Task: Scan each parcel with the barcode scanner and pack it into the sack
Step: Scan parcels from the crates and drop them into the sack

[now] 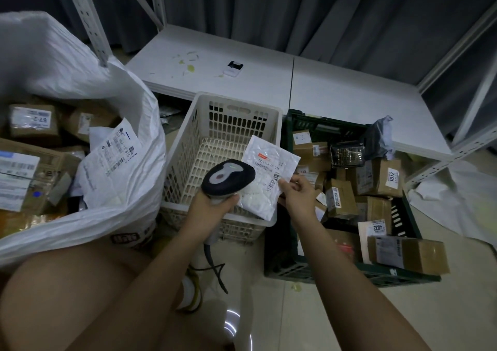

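**Scanner over white mailer, above the basket**

White padded mailer (269,170) was held over the cream basket (188,146), label side up, barcode at its 5 o'clock corner. Right hand (297,192) pinched that corner, thumb on top, fingers curled beneath. Left hand (212,205) was wrapped tight round the handle of the barcode scanner (228,177); scanner head sat at 9 o'clock of the mailer, overlapping its edge, cable hanging below the wrist. White sack (129,194) lay at 9 o'clock of the basket, mouth open, brown boxes and a white labelled bag inside. Dark green crate (403,274) at 3 o'clock of the basket held more labelled cardboard parcels. White shelf board (336,90) ran at 12 o'clock, small black-and-white device (233,68) on it.
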The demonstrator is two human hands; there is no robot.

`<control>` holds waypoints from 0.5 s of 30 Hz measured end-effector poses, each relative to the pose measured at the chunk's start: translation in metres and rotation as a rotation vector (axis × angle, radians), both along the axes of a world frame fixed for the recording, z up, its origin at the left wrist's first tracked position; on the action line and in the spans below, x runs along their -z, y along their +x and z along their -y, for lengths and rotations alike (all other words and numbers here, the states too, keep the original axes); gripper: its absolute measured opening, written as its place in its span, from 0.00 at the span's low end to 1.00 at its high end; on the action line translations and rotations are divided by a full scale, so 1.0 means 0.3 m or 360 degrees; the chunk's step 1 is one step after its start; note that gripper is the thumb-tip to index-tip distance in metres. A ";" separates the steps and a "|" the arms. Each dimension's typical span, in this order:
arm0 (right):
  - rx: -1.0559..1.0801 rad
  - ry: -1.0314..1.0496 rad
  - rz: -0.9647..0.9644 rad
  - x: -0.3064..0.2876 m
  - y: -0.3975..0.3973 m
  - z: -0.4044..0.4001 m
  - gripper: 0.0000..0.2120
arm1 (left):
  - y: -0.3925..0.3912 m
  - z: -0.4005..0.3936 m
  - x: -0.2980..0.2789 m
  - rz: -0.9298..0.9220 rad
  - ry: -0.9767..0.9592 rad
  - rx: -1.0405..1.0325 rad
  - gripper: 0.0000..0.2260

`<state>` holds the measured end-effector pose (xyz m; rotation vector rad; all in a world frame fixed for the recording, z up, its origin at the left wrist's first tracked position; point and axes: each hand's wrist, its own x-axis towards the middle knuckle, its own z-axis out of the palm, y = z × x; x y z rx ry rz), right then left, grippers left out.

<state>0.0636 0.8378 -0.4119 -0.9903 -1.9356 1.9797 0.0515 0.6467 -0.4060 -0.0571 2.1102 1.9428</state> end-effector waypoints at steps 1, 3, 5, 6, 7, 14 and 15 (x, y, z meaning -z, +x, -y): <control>0.0006 -0.0001 -0.0005 0.007 0.000 0.006 0.05 | 0.004 -0.004 0.001 0.0007 -0.0012 0.0035 0.17; -0.0007 -0.0005 -0.0007 0.016 0.000 0.017 0.04 | 0.007 -0.009 0.007 0.0009 -0.0027 0.0074 0.15; -0.0024 -0.0007 0.0003 0.027 -0.002 0.020 0.03 | 0.009 -0.014 0.013 0.0009 -0.0030 0.0098 0.16; -0.0029 0.0001 0.0010 0.030 -0.003 0.020 0.02 | 0.010 -0.015 0.013 -0.0006 -0.0035 0.0101 0.17; -0.0032 0.0010 0.0015 0.032 -0.005 0.019 0.02 | 0.011 -0.017 0.011 -0.0018 -0.0040 0.0103 0.18; -0.0057 0.0043 0.0010 0.032 -0.012 0.020 0.04 | 0.010 -0.017 0.010 -0.0007 -0.0071 0.0073 0.21; -0.0061 0.0047 0.0005 0.032 -0.012 0.021 0.04 | 0.011 -0.016 0.010 -0.0006 -0.0082 0.0075 0.21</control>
